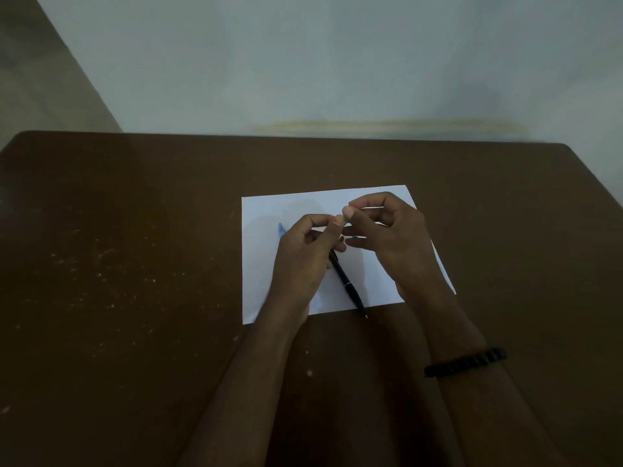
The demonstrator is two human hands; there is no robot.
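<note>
A white sheet of paper [263,264] lies on the brown table [118,247]. Above the sheet, my left hand [303,254] and my right hand [387,237] meet at their fingertips. Each hand's thumb and forefinger pinch the same small thing [344,218], which is too small to identify. A tiny green bit [354,236] shows at my right hand's lower fingers. A black pen [349,284] lies slanted on the sheet, with its upper end hidden under my left hand. A blue pointed piece [281,229] sticks out from behind my left hand.
The table's far edge meets a pale wall [337,79]. Light specks dot the left side of the tabletop. A black beaded bracelet [465,362] sits on my right wrist.
</note>
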